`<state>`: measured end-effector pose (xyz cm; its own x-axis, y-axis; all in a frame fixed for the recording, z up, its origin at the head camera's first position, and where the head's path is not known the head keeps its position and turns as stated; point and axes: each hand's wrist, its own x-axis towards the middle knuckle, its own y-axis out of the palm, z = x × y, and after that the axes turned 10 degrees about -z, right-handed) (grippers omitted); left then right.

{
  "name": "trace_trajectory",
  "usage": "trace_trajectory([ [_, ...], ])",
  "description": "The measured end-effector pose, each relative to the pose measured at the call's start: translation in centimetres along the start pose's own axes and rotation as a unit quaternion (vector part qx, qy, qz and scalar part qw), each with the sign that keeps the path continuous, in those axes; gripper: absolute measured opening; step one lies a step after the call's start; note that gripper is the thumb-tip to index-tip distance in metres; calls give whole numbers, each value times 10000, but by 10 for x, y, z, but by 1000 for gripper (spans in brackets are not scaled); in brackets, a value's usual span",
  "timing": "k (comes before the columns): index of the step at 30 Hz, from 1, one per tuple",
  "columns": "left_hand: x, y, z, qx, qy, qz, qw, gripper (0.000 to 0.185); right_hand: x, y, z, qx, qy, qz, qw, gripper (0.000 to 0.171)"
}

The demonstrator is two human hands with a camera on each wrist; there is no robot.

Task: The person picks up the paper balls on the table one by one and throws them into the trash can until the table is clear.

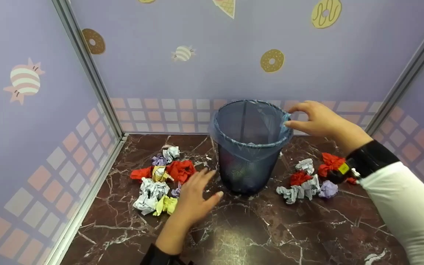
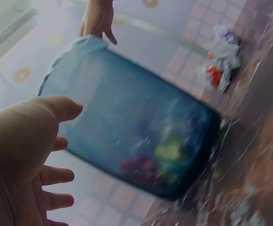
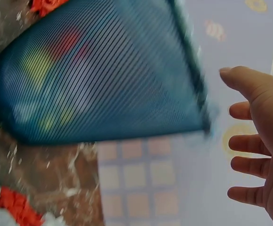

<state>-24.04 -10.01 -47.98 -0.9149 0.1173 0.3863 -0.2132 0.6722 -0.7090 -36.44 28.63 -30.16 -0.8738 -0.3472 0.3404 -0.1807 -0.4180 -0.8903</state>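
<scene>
A dark mesh wastebasket (image 1: pixel 247 173) stands upright on the marble-patterned surface, lined with a thin bluish plastic bag (image 1: pixel 285 125) folded over its rim. Coloured crumpled paper shows through its mesh in both wrist views. My right hand (image 1: pixel 317 119) is at the right side of the rim, thumb and fingers spread apart; the right wrist view shows a gap between it and the basket. My left hand (image 1: pixel 197 195), fingers extended and holding nothing, hovers low between the basket and a pile of crumpled paper (image 1: pixel 153 191) in white, red, yellow and purple.
A second group of crumpled paper balls (image 1: pixel 305 187), white, red and purple, lies right of the basket, partly under my right forearm. Purple printed wall panels (image 1: pixel 182 77) close the space at the back and both sides. A metal edge strip (image 1: pixel 87 217) runs along the left.
</scene>
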Motion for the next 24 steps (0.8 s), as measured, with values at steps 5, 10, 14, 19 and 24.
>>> trace_trajectory([
  [5, -10, 19, -20, 80, 388, 558, 9977, 71, -34, 5, -37, 100, 494, -12, 9987, 60],
  [10, -23, 39, -37, 220, 895, 972, 9910, 71, -67, 16, -68, 224, 961, 78, 9951, 62],
  [14, -35, 48, -53, 291, 1192, 1240, 9847, 70, -92, 29, -88, 117, 962, 140, 9952, 57],
  [19, -45, 61, -60, 310, 1632, 1393, 9762, 69, -125, 55, -108, 190, 1124, 252, 9932, 48],
  [24, -49, 70, -59, 262, 1813, 1433, 9726, 67, -158, 90, -123, 417, 1153, 168, 9923, 46],
])
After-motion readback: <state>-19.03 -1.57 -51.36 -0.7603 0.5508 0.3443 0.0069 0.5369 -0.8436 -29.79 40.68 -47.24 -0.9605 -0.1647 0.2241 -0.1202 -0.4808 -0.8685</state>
